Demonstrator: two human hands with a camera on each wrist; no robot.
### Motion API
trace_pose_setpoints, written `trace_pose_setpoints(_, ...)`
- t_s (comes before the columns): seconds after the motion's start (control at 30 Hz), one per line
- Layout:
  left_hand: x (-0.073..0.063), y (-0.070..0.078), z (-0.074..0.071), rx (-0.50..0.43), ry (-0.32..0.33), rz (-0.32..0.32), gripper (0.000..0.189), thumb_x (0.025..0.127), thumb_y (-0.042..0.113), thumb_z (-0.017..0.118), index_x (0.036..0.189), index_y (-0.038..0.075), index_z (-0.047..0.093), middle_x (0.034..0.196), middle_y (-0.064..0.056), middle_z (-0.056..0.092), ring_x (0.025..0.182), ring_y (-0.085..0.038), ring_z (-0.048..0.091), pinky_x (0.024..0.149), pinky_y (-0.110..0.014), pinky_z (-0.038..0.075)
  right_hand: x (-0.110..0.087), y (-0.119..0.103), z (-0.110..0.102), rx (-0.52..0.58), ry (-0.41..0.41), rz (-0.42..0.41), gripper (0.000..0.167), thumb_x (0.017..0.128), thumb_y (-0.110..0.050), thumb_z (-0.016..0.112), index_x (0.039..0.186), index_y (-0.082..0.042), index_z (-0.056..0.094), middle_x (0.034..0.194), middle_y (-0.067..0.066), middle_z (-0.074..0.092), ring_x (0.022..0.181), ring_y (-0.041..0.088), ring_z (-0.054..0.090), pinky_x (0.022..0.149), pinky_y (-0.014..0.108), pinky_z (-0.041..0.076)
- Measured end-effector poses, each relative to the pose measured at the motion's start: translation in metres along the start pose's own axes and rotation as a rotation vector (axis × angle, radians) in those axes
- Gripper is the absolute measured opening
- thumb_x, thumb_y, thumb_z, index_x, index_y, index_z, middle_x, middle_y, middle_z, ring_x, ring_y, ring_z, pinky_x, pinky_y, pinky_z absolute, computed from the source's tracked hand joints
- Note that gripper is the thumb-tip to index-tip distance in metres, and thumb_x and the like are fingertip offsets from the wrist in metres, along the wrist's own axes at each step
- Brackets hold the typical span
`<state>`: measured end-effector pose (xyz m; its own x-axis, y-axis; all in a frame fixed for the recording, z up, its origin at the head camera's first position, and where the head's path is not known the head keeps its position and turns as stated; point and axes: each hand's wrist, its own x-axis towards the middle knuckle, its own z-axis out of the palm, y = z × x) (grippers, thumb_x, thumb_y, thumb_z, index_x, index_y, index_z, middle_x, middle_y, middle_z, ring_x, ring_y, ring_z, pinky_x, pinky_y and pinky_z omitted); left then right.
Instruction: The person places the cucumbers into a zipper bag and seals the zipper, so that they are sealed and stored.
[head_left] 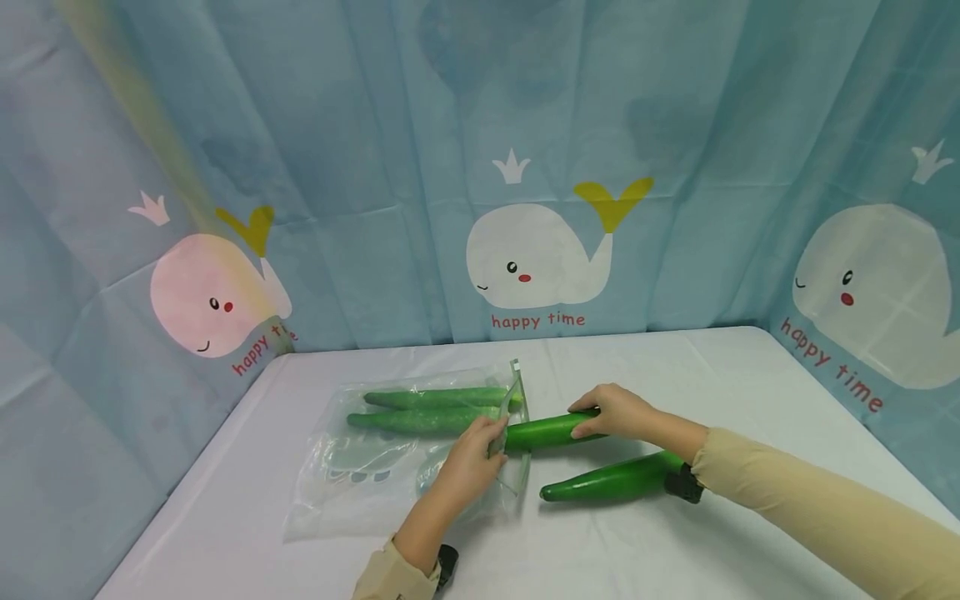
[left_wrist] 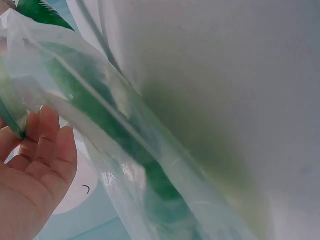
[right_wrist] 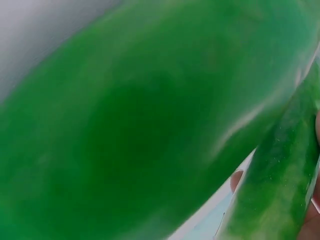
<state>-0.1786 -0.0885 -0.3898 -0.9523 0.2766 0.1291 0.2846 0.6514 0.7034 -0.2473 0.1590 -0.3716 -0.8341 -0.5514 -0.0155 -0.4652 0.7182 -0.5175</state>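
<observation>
A clear zip bag (head_left: 318,504) lies flat on the table, its mouth facing right, with two cucumbers (head_left: 435,398) side by side inside. My left hand (head_left: 472,458) pinches the bag's edge at the mouth; the left wrist view shows its curled fingers (left_wrist: 49,130) at the plastic. Thumb and fingers of my right hand (head_left: 618,414) grip the right end of another cucumber (head_left: 543,432), whose left tip is at the bag opening. Below it, one more cucumber (head_left: 611,482) rests on the table, its right end hidden behind the right wrist. This one looms large and blurred in the right wrist view.
The white-covered table (head_left: 660,367) is enclosed at the back and sides by blue curtains (head_left: 360,208) printed with whales. A small black device (head_left: 684,483) is at the right wrist, and another black one (head_left: 447,564) is at the left cuff.
</observation>
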Motion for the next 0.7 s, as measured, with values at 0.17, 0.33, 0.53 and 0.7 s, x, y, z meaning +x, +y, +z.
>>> trace_pose_setpoints(0.17, -0.001, 0.000, 0.000, -0.001, -0.003, 0.001, 0.056, 0.086, -0.006, 0.066, 0.139, -0.005, 0.048, 0.112, -0.008, 0.055, 0.092, -0.019, 0.053, 0.074, -0.033, 0.050, 0.005, -0.005, 0.006, 0.012, -0.009, 0.005, 0.042, 0.081, -0.024, 0.080, 0.112, 0.002, 0.071, 0.109, 0.014, 0.070, 0.104, 0.032, 0.063, 0.084, 0.042, 0.052)
trace_pose_setpoints(0.33, -0.001, 0.000, 0.000, 0.002, -0.004, 0.003, 0.057, 0.085, -0.006, 0.067, 0.139, -0.005, 0.048, 0.110, -0.007, 0.056, 0.089, -0.018, 0.052, 0.072, -0.031, 0.048, 0.009, -0.007, 0.011, 0.022, -0.015, 0.014, 0.040, 0.081, -0.023, 0.080, 0.111, 0.002, 0.072, 0.107, 0.013, 0.071, 0.102, 0.030, 0.063, 0.083, 0.041, 0.053)
trace_pose_setpoints(0.53, -0.001, 0.000, 0.000, 0.003, -0.005, -0.005, 0.056, 0.086, -0.006, 0.066, 0.139, -0.005, 0.048, 0.112, -0.007, 0.056, 0.092, -0.019, 0.052, 0.073, -0.032, 0.048, 0.017, -0.010, 0.017, 0.013, -0.033, 0.009, 0.039, 0.081, -0.026, 0.080, 0.109, 0.001, 0.073, 0.104, 0.010, 0.072, 0.098, 0.025, 0.064, 0.081, 0.039, 0.053)
trace_pose_setpoints(0.7, 0.000, 0.000, 0.000, 0.004, -0.010, -0.008, 0.055, 0.088, -0.005, 0.065, 0.140, -0.004, 0.048, 0.113, -0.008, 0.055, 0.094, -0.020, 0.052, 0.075, -0.035, 0.048, 0.024, -0.012, 0.020, 0.009, -0.064, -0.031, 0.039, 0.083, -0.028, 0.078, 0.109, 0.001, 0.073, 0.104, 0.009, 0.072, 0.095, 0.023, 0.064, 0.080, 0.037, 0.053)
